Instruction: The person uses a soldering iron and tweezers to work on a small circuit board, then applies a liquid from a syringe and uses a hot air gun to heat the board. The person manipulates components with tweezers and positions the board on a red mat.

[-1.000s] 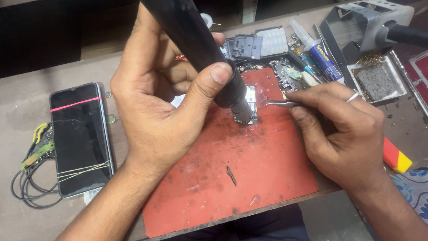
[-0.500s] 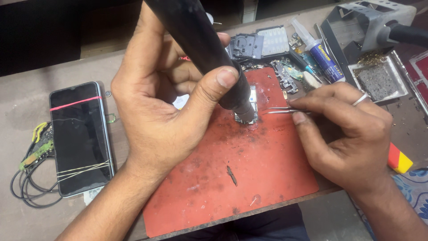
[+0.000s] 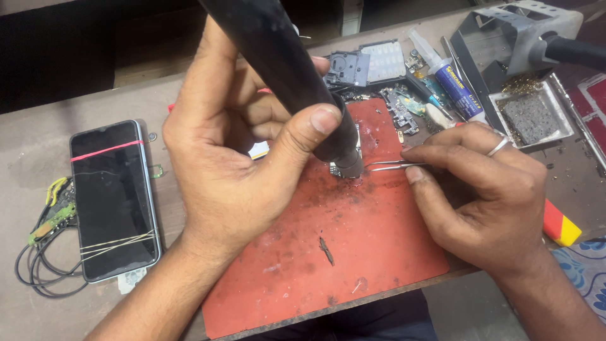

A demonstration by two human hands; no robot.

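On the red work mat (image 3: 353,252) near the middle of the bench, a small circuit board (image 3: 351,163) lies under the tip of a thick black hot-air wand (image 3: 284,63). The left hand (image 3: 233,164) is wrapped around that wand, thumb pressed along its side, holding it tilted so that the nozzle points down at the board. From the right, the right hand (image 3: 486,189), a ring on one finger, pinches a pair of metal tweezers (image 3: 385,166) between thumb and fingertips; the tweezer tips reach to just beside the nozzle, at the board's right edge.

Left of the mat, well apart from the hands, lies a black smartphone (image 3: 113,199), face up, with a red rubber band across its upper part and pale bands across its lower part. Further left sits a coil of black cable with a green and yellow clip (image 3: 47,218).

At the far side of the bench, beyond the mat, lie loose phone parts (image 3: 366,63) and a glue tube with a blue label (image 3: 448,79). At the far right stands a grey metal holder (image 3: 511,31), and near it a small tray with a dark sponge (image 3: 530,117). A red and yellow tool handle (image 3: 562,227) shows at the right, just behind the right hand. A small dark screw-like scrap (image 3: 326,251) lies on the near part of the mat.
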